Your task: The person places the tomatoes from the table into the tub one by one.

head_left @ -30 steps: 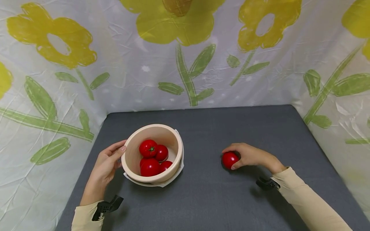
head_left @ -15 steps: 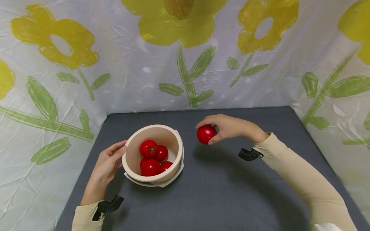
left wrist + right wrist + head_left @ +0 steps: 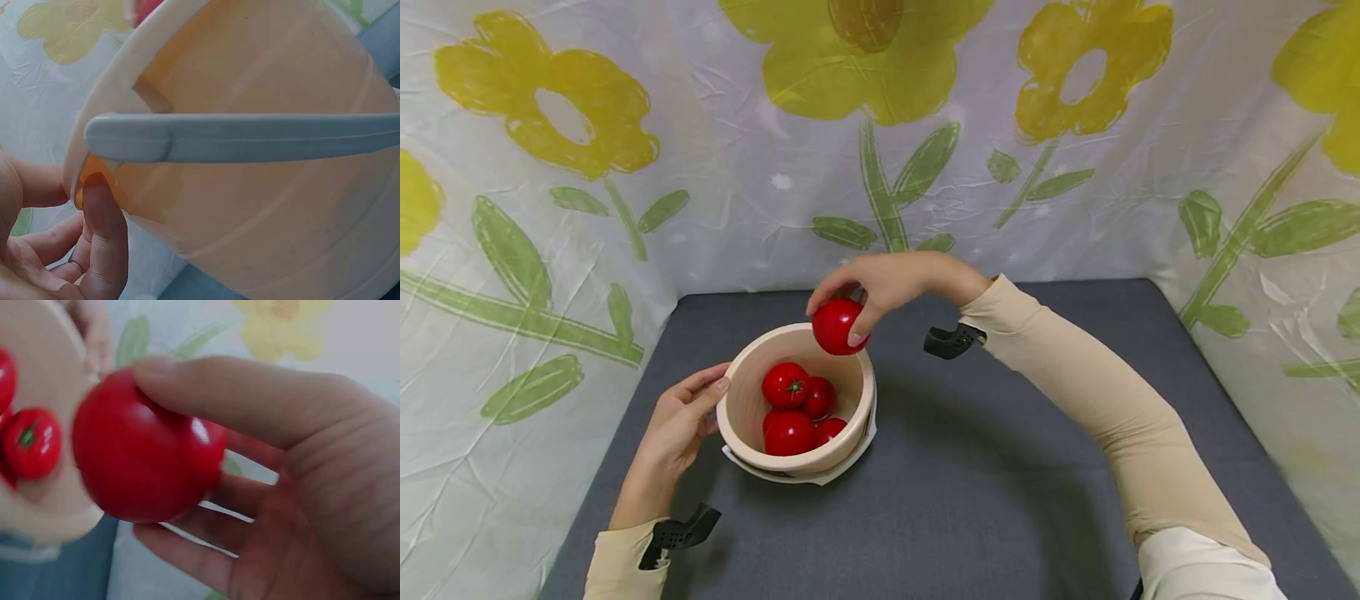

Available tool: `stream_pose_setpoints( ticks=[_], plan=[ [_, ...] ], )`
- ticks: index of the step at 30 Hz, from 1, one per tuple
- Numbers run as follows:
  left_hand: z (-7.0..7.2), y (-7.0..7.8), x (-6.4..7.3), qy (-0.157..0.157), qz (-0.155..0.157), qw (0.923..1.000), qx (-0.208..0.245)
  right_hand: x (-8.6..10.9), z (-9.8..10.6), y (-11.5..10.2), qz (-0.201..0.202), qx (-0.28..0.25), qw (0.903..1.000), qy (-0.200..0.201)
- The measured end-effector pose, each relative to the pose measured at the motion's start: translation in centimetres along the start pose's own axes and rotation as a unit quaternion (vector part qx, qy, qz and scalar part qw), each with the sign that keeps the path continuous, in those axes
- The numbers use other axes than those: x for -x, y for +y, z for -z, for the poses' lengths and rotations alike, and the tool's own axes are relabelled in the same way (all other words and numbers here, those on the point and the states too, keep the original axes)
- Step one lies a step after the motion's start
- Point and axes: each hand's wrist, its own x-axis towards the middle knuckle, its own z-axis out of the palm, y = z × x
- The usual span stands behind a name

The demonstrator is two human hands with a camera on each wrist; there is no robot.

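Note:
A cream bucket (image 3: pixel 739 408) stands at the left of the table, tilted towards the camera in the head view, with several red tomatoes (image 3: pixel 788 433) lying inside. My left hand (image 3: pixel 679 423) pinches its left rim; in the left wrist view the thumb and a finger sit on either side of the lip, close to the grey handle (image 3: pixel 250 137). A further red tomato (image 3: pixel 835 327) is in my right hand (image 3: pixel 887 283), held between thumb and fingers over the bucket's far right rim. The right wrist view shows this tomato (image 3: pixel 140 450) smooth and shiny.
The dark grey table (image 3: pixel 955 500) reaches back to a pale curtain (image 3: pixel 730 192) printed with yellow flowers, which also hangs at both sides. Black wrist cameras are strapped to both arms, one (image 3: pixel 953 342) near the bucket's right side.
My right hand has lifted the tomato off the table's right part and carried it left to above the bucket's rim. The left hand and bucket have stayed in place.

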Motion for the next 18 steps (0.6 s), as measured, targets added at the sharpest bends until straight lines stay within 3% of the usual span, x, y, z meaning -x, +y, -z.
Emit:
stream_pose_setpoints(
  ticks=[5,11,18],
  plan=[
    [0.1,-0.1,0.1,-0.003,0.003,1.0,0.008,-3.4,0.9,-0.1,0.02,-0.081,0.9928,-0.086],
    [-0.1,0.0,0.0,-0.007,0.011,0.9999,-0.003,-6.1,1.1,0.4,0.005,-0.156,0.9717,-0.177],
    [0.0,0.3,0.0,-0.002,0.017,0.9998,-0.01,-8.7,0.1,1.3,0.0,-0.181,0.9574,-0.225]
  ],
)
